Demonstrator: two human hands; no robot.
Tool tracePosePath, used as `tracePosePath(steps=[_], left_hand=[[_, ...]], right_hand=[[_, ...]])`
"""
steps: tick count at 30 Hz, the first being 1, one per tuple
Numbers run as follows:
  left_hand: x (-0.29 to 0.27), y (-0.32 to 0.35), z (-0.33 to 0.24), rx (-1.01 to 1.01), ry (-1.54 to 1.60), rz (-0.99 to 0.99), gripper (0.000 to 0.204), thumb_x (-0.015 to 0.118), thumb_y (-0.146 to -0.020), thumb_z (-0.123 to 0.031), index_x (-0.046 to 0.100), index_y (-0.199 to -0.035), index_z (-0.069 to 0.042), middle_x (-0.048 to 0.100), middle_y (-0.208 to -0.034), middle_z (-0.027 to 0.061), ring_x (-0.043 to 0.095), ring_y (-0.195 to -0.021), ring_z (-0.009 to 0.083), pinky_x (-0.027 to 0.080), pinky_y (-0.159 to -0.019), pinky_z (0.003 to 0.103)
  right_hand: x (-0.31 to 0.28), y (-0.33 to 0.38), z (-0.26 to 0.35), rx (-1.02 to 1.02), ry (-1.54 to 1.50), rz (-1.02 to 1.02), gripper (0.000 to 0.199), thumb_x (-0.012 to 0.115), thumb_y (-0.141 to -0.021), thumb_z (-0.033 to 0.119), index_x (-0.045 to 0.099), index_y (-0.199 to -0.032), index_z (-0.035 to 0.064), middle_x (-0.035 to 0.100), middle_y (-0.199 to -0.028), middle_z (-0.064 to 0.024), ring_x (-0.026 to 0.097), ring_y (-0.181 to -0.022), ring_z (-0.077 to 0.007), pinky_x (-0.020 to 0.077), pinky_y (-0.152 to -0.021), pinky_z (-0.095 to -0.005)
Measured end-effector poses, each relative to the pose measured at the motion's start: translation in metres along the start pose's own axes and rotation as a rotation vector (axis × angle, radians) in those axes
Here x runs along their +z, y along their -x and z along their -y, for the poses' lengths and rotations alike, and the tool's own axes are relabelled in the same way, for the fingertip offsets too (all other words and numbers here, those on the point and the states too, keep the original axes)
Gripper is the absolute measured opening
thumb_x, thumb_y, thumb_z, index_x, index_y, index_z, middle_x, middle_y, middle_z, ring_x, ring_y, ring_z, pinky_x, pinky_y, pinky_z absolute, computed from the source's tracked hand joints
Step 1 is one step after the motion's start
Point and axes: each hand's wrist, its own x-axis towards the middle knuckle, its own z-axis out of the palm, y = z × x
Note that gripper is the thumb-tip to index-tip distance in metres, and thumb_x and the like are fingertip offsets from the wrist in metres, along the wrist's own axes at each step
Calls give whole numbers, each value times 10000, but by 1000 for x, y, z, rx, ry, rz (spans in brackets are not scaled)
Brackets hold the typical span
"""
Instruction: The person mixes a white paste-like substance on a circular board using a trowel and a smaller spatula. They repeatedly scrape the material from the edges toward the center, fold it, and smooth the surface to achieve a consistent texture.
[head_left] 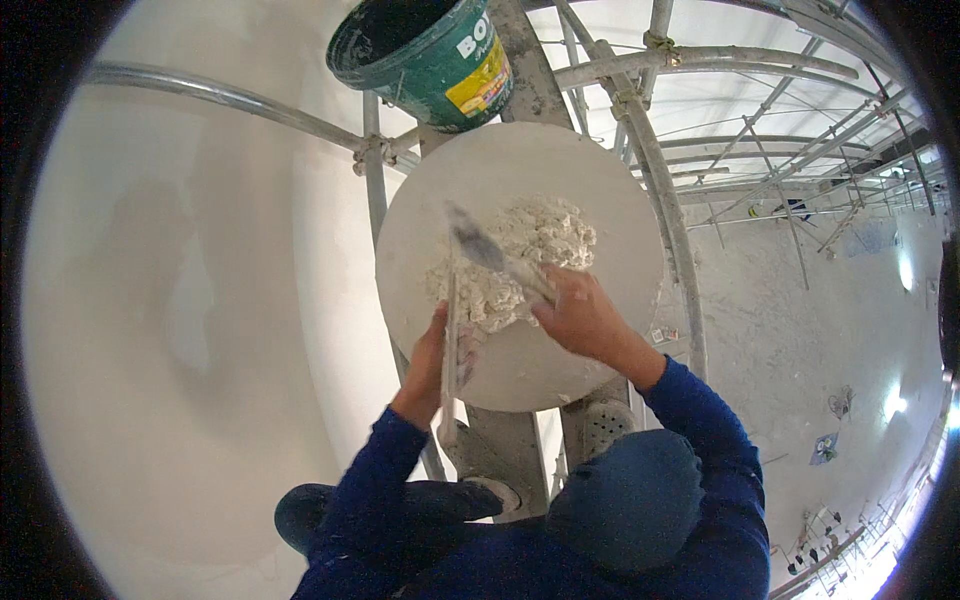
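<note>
From the head camera, both forearms in blue sleeves rise from the lower edge toward a round white board that lies across scaffold planks. The left hand is curled shut around a flat plastering trowel, held on edge so its blade stands nearly upright at the board's near-left rim, touching the heap. The right hand is closed around the handle of a putty knife; its blurred grey blade points up and left, lying over the pile of white plaster. The plaster sits lumpy in the middle of the board, between the two tools.

Beyond the board, at its far edge, a green bucket with a dark inside stands tilted on the plank. Steel scaffold tubes cross beneath and around, joined by clamps. To the left a smooth white wall fills the view, with faint shadows on it. To the right, far below, a pale dusty floor shows scattered small objects, too small to tell apart. A worn shoe rests on the plank below the board.
</note>
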Motion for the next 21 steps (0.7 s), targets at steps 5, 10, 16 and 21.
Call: tracePosePath(steps=[5, 10, 16, 21], left_hand=[[-59, 73, -65, 22, -668, -614, 595, 533, -832, -687, 555, -784, -94, 524, -626, 30, 510, -454, 135, 443, -398, 279], [-108, 104, -144, 437, -922, -545, 585, 530, -930, -508, 555, -1095, 53, 606, -970, 124, 584, -831, 181, 488, -728, 313], [-145, 94, -119, 545, -1192, -647, 575, 586, -914, -435, 490, -1194, 59, 602, -1000, 174, 600, -902, 244, 487, -810, 340], [-133, 91, -127, 534, -1243, -632, 646, 586, -910, -441, 445, -1235, 99, 593, -1060, 228, 602, -966, 278, 484, -842, 350]], right_hand=[[-6, -4, -30, -405, 324, 103, 211, 542, -906, 179, 632, -997, 12, 633, -906, -217, 626, -838, -355, 508, -730, -430], [-42, 47, -50, 204, -13, 316, 202, 556, -906, 192, 634, -954, 12, 577, -728, -90, 550, -633, -216, 438, -568, -340], [-63, 140, -69, 935, -828, 151, 327, 624, -857, 303, 623, -999, 9, 476, -658, 50, 396, -527, -30, 281, -444, -193], [-36, 177, -107, 1067, -669, 205, 272, 626, -873, 283, 622, -952, 23, 473, -639, 51, 398, -518, -36, 273, -435, -221]])
